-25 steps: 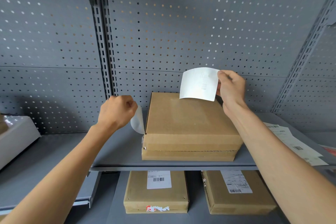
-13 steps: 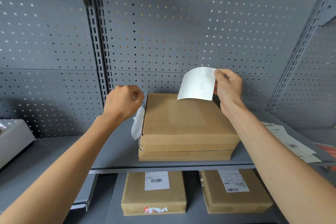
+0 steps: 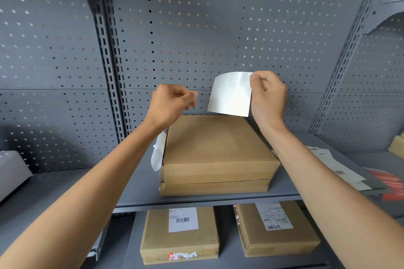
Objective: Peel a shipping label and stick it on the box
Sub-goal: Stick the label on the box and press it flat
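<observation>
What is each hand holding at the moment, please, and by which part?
The right hand pinches the shipping label at its upper right corner. The left hand holds nothing that shows.

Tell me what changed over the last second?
The left hand rose from beside the brown cardboard box toward the white shipping label, letting go of the white backing paper, which now lies against the box's left side. The right hand still pinches the label above the box; the box hasn't moved.
</observation>
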Tool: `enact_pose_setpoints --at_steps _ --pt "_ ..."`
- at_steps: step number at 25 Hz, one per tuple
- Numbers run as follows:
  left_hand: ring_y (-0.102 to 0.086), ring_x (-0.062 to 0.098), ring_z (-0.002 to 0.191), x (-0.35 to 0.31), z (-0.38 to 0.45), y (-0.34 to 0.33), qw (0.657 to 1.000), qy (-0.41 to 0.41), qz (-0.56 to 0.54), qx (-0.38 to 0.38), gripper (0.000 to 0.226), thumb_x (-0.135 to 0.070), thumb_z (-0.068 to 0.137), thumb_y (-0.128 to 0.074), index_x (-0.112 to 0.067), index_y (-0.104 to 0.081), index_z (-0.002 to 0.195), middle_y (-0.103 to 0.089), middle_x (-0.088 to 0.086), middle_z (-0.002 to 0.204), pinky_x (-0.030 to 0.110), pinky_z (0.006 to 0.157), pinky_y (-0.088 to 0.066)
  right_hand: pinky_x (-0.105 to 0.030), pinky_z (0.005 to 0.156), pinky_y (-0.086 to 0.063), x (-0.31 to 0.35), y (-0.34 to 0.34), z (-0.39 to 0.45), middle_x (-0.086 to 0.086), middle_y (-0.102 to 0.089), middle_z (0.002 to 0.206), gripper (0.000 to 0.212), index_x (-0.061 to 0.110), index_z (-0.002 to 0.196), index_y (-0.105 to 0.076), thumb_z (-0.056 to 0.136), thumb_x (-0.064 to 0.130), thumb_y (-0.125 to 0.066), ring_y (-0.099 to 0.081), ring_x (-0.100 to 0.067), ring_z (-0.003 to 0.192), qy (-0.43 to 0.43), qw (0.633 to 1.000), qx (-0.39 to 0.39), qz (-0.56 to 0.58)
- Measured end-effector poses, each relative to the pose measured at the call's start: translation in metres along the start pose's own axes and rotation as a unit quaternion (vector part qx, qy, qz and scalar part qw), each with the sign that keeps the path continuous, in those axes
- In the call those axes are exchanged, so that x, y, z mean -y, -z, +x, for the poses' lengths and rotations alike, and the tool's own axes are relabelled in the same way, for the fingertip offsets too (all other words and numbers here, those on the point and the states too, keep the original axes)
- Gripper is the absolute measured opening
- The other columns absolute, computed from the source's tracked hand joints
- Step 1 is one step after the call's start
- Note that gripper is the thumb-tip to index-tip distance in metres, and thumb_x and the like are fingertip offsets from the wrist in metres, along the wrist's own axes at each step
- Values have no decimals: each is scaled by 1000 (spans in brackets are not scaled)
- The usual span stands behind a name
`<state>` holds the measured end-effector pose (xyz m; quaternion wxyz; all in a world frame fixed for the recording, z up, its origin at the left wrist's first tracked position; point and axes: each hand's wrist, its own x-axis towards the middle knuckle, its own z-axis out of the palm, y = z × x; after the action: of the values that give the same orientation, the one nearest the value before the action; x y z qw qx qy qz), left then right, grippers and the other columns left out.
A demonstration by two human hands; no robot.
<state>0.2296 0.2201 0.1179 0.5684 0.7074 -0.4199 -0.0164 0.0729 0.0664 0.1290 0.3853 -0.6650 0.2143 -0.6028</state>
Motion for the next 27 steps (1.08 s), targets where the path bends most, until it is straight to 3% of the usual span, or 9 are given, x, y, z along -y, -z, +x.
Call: enact_pose_setpoints --at_steps 2,5,9,14,17,20,21,23,27 --pt "-73 14 69 -13 0 -7 997 20 -75 22 30 -29 97 -65 -10 -74 76 -80 1 81 14 60 -47 -30 56 -37 8 0 -6 -14 -65 69 15 6 86 -65 94 13 -55 -51 -18 59 74 997 -5 -14" --pt "-78 25 84 -31 2 -14 984 75 -158 36 32 -37 100 -59 -14 -69 80 -81 5 90 30 73 -47 -32 54 -38 14 -1 -16 -5 -61 62 16 6 86 -66 97 14 -58 -49 -20 54 204 976 16 -69" --pt "-77 25 92 -37 2 -16 973 105 -204 26 35 -44 99 -57 -14 -69 85 -81 5 92 38 79 -44 -34 64 -51 10 -3 -32 -5 -72 82 14 2 90 -72 96 9 -62 -62 -21 71 368 919 47 -135" --pt "-76 12 74 -34 2 -17 983 75 -166 -2 27 -26 98 -61 -12 -67 75 -81 2 83 28 68 -44 -42 72 -50 -3 -3 -36 -7 -74 90 12 1 89 -74 95 7 -65 -62 -29 79 442 878 103 -153" --pt "-73 7 69 -32 2 -13 993 16 -113 -14 29 -16 100 -58 -7 -65 74 -78 -2 82 13 57 -48 -41 77 -51 -10 -3 -39 -6 -76 95 12 2 92 -77 94 7 -67 -64 -28 85 430 875 160 -151" --pt "-74 27 82 -23 5 -7 998 -36 -45 -22 30 -27 96 -61 -8 -72 76 -78 4 83 41 80 -60 -39 86 -53 -13 1 -41 -5 -77 106 16 4 103 -79 94 9 -66 -66 -25 97 394 880 219 -153" --pt "-72 31 81 -21 5 -6 998 -42 -32 -29 31 -30 95 -61 -10 -72 76 -78 8 83 45 82 -60 -38 89 -53 -13 4 -41 -5 -76 110 18 5 106 -78 95 10 -65 -66 -23 101 387 879 229 -157" --pt "-64 26 70 -19 3 -3 998 -51 -20 -42 30 -30 98 -61 -11 -71 77 -75 14 81 37 69 -56 -35 92 -52 -13 8 -40 -4 -75 112 21 6 109 -77 95 13 -64 -66 -21 102 366 892 212 -161" --pt "-50 14 62 -22 -2 1 998 -59 3 -33 29 -29 101 -60 -15 -70 77 -74 8 78 27 56 -39 -25 87 -50 -4 1 -26 7 -74 110 27 16 118 -73 93 23 -67 -66 -11 97 144 972 128 -134"
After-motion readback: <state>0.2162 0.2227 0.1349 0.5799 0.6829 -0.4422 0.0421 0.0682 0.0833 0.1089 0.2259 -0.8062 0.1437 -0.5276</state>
